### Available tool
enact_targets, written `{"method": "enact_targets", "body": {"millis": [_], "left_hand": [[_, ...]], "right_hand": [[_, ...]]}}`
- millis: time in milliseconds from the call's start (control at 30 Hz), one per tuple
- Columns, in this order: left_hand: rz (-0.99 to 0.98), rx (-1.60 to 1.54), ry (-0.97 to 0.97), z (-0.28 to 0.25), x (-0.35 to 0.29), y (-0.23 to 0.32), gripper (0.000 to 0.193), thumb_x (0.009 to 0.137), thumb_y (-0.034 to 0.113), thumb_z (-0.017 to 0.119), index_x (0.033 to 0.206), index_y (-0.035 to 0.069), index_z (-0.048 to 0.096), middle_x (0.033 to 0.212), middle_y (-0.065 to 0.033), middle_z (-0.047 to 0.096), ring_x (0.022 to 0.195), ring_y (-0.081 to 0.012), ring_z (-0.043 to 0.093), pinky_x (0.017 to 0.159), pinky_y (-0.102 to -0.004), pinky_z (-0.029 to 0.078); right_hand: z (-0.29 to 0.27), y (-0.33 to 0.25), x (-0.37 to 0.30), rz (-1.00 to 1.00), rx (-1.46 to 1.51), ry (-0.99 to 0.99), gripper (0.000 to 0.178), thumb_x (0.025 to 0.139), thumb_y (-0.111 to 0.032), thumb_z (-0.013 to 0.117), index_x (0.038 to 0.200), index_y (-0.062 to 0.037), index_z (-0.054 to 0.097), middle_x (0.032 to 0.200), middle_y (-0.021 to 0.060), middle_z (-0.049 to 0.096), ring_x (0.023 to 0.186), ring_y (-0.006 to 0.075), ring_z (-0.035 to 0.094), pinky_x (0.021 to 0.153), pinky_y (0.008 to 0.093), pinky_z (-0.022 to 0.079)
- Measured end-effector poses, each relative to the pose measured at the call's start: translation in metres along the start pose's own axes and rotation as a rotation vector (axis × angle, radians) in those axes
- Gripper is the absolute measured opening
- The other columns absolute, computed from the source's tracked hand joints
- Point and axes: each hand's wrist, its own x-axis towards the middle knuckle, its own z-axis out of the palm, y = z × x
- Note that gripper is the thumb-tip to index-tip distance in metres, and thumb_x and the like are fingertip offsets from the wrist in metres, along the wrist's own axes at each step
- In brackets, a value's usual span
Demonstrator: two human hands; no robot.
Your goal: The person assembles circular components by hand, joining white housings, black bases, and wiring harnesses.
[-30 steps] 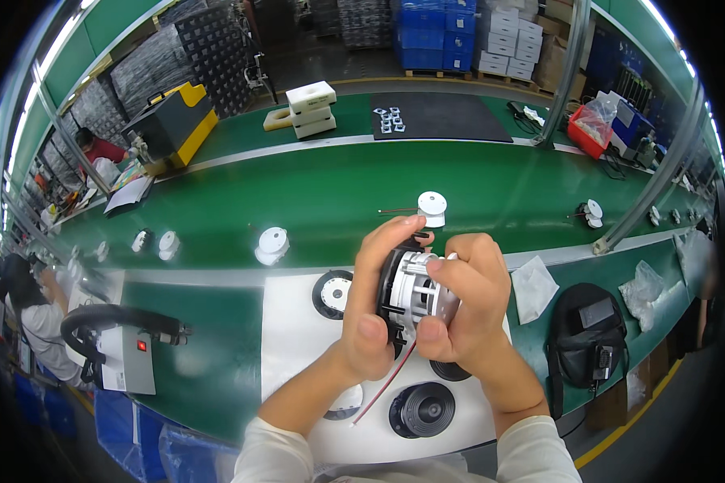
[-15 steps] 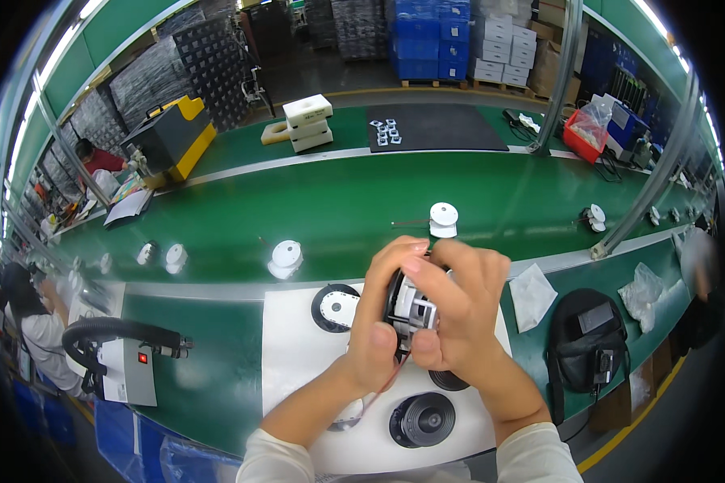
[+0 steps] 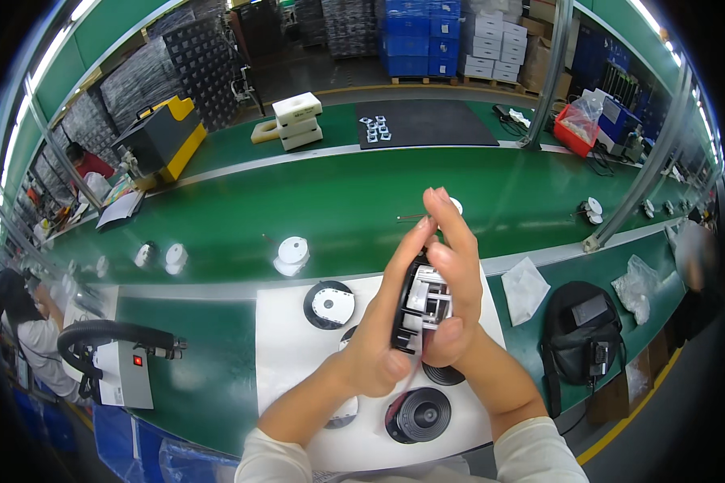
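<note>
Head view: two bare hands hold one round black and white part up in the air, over a big white sheet on the green counter. The left hand is pressed on the black side of the part. The right hand is closed on the white side, so the part is squeezed between them. It stands on its edge, with its white bars showing in the gap. The tips of the long fingers come close together above it. A thin red wire hangs down under it, a bit blurry.

The sheet reaches the near edge of the counter. On it, a black ring with a white disc lies near the sheet's far edge. A black round part with rings sits nearer the near edge. One more black round part peeks out under the right hand.

To the right of the sheet lie a white packet and a black bag. Toward the counter's left edge is a pale box with a fat black hose. Past the far edge, a white round piece sits on a green belt.
</note>
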Motion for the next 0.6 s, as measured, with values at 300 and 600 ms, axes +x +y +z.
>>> {"method": "enact_targets", "body": {"millis": [300, 600], "left_hand": [[0.086, 0.014, 0.052, 0.004, -0.005, -0.012, 0.112, 0.087, 0.079, 0.035, 0.153, -0.007, 0.006, 0.156, -0.0273, 0.017, 0.146, -0.0374, 0.021, 0.118, -0.0437, 0.017], [-0.034, 0.050, 0.112, -0.032, 0.010, -0.027, 0.071, 0.097, 0.027, 0.057, 0.152, 0.002, 0.021, 0.149, -0.0207, 0.031, 0.139, -0.0286, 0.031, 0.113, -0.0386, 0.027]], "right_hand": [[0.006, 0.003, -0.008, 0.022, -0.082, 0.023, 0.061, 0.101, -0.049, 0.024, 0.137, -0.0072, 0.050, 0.146, 0.0310, 0.040, 0.131, 0.0502, 0.042, 0.112, 0.0634, 0.018], [-0.011, 0.021, 0.004, 0.014, -0.500, -0.216, 0.051, 0.097, -0.041, 0.044, 0.137, -0.0096, 0.050, 0.101, 0.0080, 0.066, 0.074, 0.0241, 0.055, 0.076, 0.0406, 0.035]]}}
